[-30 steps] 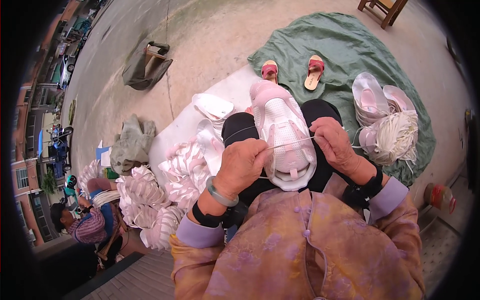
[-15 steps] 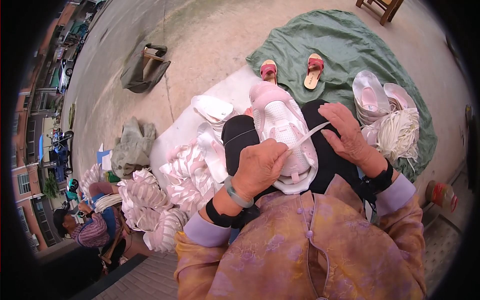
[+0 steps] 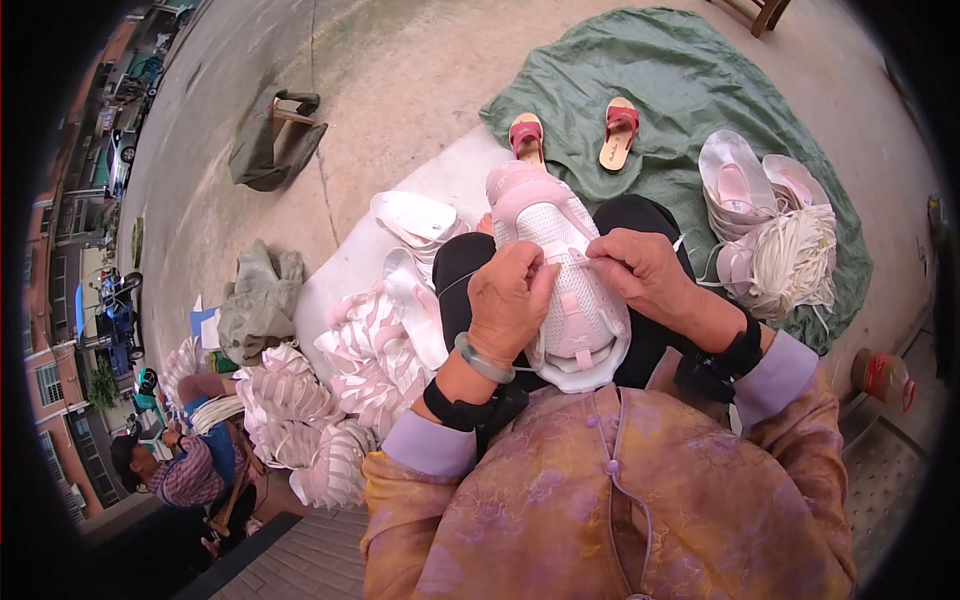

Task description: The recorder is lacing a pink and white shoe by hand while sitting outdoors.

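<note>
Sneaker upper (image 3: 584,318) looked mid-lacing: left hand (image 3: 506,302) and right hand (image 3: 645,272) pinched white lace (image 3: 574,259); threading seemingly called for precision.

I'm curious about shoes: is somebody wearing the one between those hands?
No, the shoe rests on black trousers, and no leg goes into it.

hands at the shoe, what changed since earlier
The right hand, spread a moment ago, has moved left over the shoe and closed to a pinch; the left hand has shifted toward the toe. Less white lace shows between them. The shoe and the red sandals look unmoved.
</note>
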Available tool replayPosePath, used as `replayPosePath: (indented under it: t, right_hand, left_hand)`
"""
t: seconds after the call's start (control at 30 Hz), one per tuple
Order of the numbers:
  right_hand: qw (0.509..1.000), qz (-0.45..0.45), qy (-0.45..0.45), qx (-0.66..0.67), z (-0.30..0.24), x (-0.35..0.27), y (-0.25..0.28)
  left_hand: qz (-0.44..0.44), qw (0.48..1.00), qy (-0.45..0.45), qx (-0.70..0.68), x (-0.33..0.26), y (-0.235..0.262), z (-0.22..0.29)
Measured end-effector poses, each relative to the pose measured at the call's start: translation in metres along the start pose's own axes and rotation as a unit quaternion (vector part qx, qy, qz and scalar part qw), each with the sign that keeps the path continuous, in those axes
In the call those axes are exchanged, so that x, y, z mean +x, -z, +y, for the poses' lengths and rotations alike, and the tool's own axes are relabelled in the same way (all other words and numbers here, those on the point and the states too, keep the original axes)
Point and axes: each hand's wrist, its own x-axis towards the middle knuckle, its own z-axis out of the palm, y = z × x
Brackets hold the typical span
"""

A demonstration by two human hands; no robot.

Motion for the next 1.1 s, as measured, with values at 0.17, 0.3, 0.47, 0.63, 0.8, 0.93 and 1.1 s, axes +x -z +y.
replayPosePath:
  t: [0.17,0.3,0.47,0.63,0.8,0.93,1.1]
  right_hand:
    - [0.999,0.021,-0.003,-0.043,0.006,0.003,-0.004]
    - [0.999,0.021,-0.015,-0.030,0.007,0.004,-0.008]
    - [0.999,0.028,-0.012,-0.033,0.010,0.006,-0.012]
    - [0.998,0.026,0.001,-0.054,0.011,0.009,-0.013]
    - [0.997,0.021,0.017,-0.069,0.011,0.011,-0.012]
    - [0.997,0.003,0.026,-0.074,0.010,0.014,-0.010]
    - [0.993,-0.018,0.037,-0.109,0.010,0.018,-0.009]
  left_hand:
    - [0.006,1.000,0.001,0.005,0.001,-0.004,0.000]
    - [0.017,0.997,-0.044,0.058,0.000,-0.008,-0.003]
    - [0.043,0.998,-0.042,0.032,-0.001,-0.016,-0.009]
    - [0.043,0.999,-0.014,-0.007,-0.003,-0.018,-0.010]
    - [0.041,0.999,-0.015,-0.007,-0.002,-0.018,-0.010]
    - [0.041,0.999,-0.020,-0.003,-0.002,-0.018,-0.010]
    - [0.037,0.999,-0.027,0.000,-0.002,-0.018,-0.011]
